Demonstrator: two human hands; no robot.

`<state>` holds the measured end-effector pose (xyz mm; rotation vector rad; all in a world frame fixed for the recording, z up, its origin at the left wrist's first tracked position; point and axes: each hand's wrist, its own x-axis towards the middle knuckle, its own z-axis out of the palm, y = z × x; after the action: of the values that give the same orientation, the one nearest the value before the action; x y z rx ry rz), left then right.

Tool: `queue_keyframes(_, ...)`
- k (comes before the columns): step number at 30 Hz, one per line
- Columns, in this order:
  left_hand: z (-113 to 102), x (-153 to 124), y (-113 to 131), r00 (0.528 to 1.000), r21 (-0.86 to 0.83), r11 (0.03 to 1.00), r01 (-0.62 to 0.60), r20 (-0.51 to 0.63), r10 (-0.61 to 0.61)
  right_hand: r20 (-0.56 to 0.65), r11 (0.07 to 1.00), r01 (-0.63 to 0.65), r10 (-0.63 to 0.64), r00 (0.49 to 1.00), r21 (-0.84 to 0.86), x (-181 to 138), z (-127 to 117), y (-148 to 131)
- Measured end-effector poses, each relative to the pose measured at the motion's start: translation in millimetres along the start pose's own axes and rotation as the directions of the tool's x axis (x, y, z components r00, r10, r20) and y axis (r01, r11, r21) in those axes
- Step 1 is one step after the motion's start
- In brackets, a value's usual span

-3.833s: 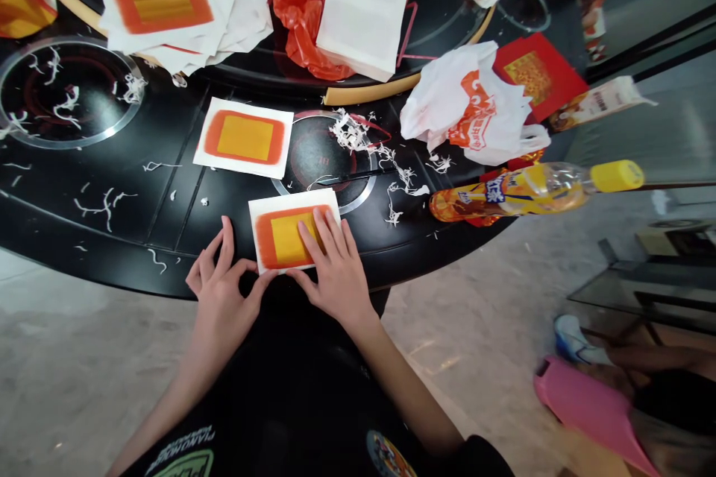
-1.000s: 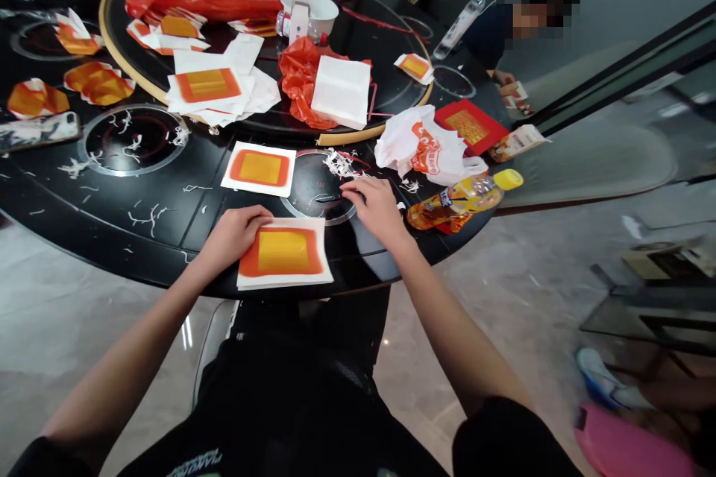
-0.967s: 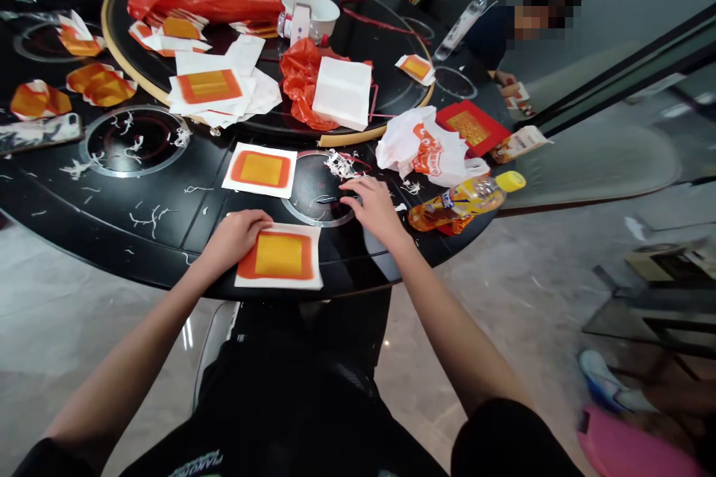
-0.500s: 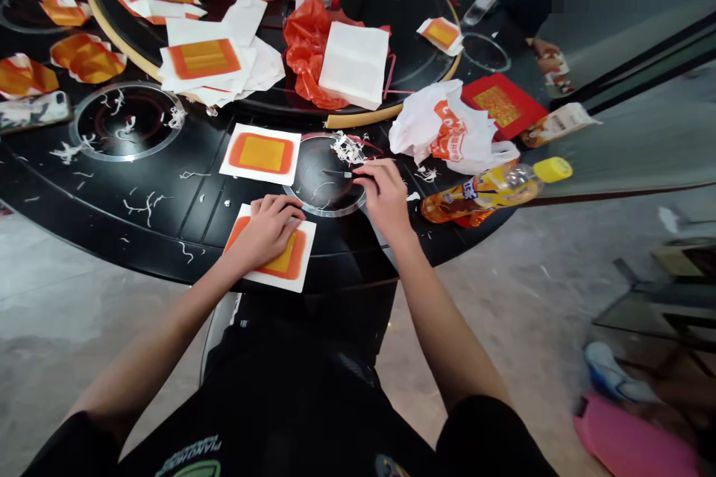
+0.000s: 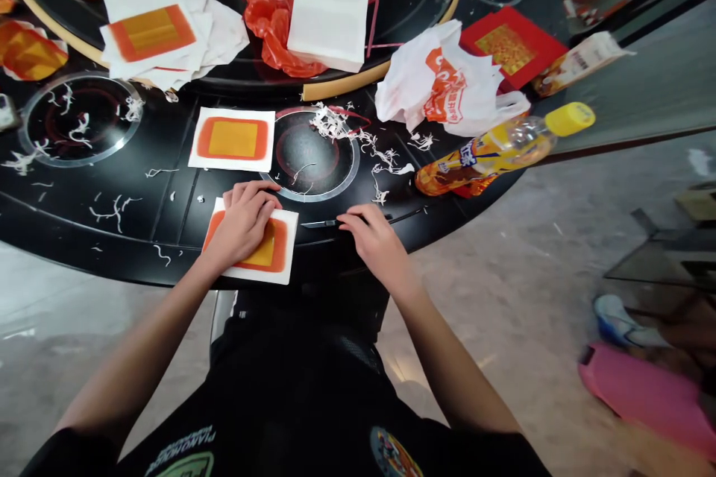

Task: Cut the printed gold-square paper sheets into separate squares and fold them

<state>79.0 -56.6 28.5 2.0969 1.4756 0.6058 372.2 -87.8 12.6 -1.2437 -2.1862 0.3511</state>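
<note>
One orange-drink bottle (image 5: 481,158) near right hand (image 5: 376,242)

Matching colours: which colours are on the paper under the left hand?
The paper under the left hand: white margin, orange band, yellow centre; head view.

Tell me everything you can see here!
table: one, black, under everything
paper squares: five, white with orange and yellow, on the table
napkin stack: one, white, on the table
plastic bags: two, one red, one white and orange, on the table
bottle: one, orange with yellow cap, table edge
shavings: many, white, scattered on the table
knife: one, dark, on the table
left hand: one, on a paper square
right hand: one, beside the knife
</note>
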Motion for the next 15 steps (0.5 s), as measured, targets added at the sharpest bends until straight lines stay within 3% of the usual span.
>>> queue_keyframes(7,3.9,-1.2,-3.3,0.996,0.099,0.991,-0.085,0.002,0.086,-0.008,0.999,-0.048,0.048,0.999,-0.019,19.4,26.5,-13.6)
queue_keyframes(12,6.1,-1.5,-5.0,0.980,0.210,0.958,-0.195,0.004,0.198,-0.047,0.992,-0.088,0.093,0.995,0.093,24.3,33.2,-10.5)
queue_keyframes(15,8.3,-4.7,-4.5,0.955,0.310,0.904,-0.295,0.070,0.287,-0.059,0.992,-0.080,0.086,0.995,0.096,25.3,33.6,-9.7)
